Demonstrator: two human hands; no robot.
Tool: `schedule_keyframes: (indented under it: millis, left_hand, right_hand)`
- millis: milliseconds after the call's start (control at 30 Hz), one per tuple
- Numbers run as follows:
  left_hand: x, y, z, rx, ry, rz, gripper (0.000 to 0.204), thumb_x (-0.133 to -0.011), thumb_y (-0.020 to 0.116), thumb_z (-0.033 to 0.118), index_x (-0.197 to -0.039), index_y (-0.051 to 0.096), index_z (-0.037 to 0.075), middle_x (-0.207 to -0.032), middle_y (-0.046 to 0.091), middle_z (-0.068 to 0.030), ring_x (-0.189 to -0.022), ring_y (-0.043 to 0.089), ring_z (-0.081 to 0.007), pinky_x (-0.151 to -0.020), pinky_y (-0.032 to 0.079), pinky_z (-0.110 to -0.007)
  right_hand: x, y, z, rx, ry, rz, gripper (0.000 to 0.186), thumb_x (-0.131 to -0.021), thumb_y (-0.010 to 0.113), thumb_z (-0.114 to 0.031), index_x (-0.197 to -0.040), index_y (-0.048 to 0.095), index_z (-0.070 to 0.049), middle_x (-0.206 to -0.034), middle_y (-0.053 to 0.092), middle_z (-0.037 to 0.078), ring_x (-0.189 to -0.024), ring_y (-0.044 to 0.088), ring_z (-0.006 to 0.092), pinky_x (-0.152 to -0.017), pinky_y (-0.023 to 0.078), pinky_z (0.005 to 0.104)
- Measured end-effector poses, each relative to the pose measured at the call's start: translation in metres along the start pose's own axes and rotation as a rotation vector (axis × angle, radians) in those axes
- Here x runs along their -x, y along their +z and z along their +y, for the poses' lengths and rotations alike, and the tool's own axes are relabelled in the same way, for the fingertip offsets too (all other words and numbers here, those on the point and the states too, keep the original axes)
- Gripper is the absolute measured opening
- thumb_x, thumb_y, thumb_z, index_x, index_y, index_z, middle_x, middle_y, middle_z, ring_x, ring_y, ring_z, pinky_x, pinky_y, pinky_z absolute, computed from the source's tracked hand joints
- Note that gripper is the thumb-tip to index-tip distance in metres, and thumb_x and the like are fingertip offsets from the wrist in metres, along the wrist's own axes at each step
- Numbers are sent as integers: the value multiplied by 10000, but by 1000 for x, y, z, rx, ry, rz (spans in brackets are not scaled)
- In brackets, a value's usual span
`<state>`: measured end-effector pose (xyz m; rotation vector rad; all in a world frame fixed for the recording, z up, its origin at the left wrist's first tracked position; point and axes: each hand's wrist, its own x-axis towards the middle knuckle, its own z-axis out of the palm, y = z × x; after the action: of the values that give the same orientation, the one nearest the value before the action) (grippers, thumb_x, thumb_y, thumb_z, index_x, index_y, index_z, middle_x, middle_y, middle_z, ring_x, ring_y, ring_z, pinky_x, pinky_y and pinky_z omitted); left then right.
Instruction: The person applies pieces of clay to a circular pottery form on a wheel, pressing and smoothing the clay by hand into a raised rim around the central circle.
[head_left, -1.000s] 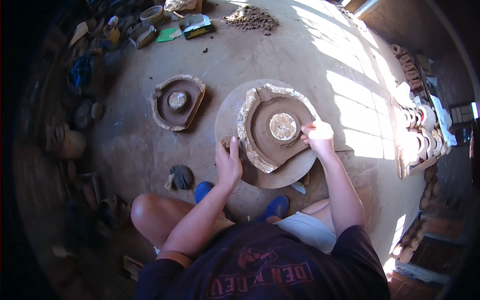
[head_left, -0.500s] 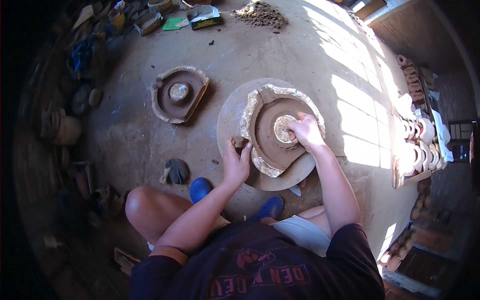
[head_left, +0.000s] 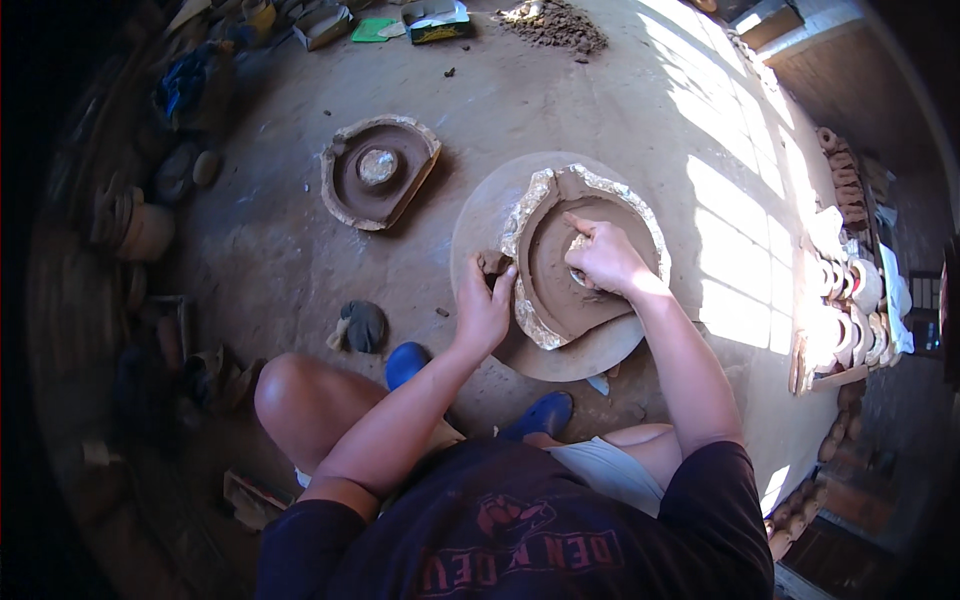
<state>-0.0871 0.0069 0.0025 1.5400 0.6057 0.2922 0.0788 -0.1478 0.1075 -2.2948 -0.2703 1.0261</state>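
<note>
Wet clay is pressed into a crusted mould (head_left: 585, 262) on a round disc (head_left: 480, 215).
A clay lump (head_left: 493, 265) is gripped by the left hand (head_left: 483, 308); the right hand (head_left: 603, 258) is curled on a pale knob; a second mould (head_left: 378, 170) lies apart.

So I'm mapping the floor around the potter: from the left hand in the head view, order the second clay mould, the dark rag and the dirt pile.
1. Dark rag, left of the left hand.
2. Second clay mould, up-left.
3. Dirt pile, top, farthest.

**Dirt floor and its load**

Bare earthen floor (head_left: 300, 250). Lying on it: round wheel disc (head_left: 480, 215) with clay mould; second clay mould (head_left: 378, 170) left of disc; dark rag (head_left: 362, 325) below-left of disc; soil heap (head_left: 555, 22) beyond disc.
</note>
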Motion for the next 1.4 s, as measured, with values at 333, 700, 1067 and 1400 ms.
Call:
schedule_keyframes:
  millis: [333, 700, 1067, 1400]
  left_hand:
    - [-24, 5, -4, -11, -9, 13, 318, -1074, 695, 184, -1292, 577, -16, -1209, 720, -166, -1136, 681, -250, -1010, 524, -402]
    - [-61, 10, -6, -81, 44, 54, 302, -1046, 713, 224, -1225, 622, -2, -1146, 761, -240, -1088, 745, -391, -948, 553, -470]
    - [-100, 12, -23, -62, 28, -13, 332, -1036, 734, 243, -1213, 651, -25, -1142, 773, -233, -1095, 751, -363, -968, 552, -453]
    - [-107, 11, -5, -73, 67, -69, 330, -1031, 738, 232, -1247, 668, -8, -1164, 783, -216, -1120, 753, -355, -982, 553, -440]
  right_hand:
    - [8, -6, -10, 106, -9, -105, 801, -884, 658, -97, -1662, 467, -68, -725, 706, 86, -611, 670, 135, -656, 570, 322]
    - [4, -12, -20, 344, -131, -162, 762, -846, 683, -173, -1592, 559, -75, -1010, 780, 289, -874, 779, 333, -878, 608, 391]
    - [7, -8, -25, 358, -165, -239, 739, -827, 660, -151, -1559, 596, -70, -992, 784, 272, -929, 789, 331, -895, 610, 398]
    - [23, -1, -4, 411, -233, -355, 651, -846, 650, -169, -1494, 672, -104, -999, 794, 258, -895, 775, 345, -896, 604, 399]
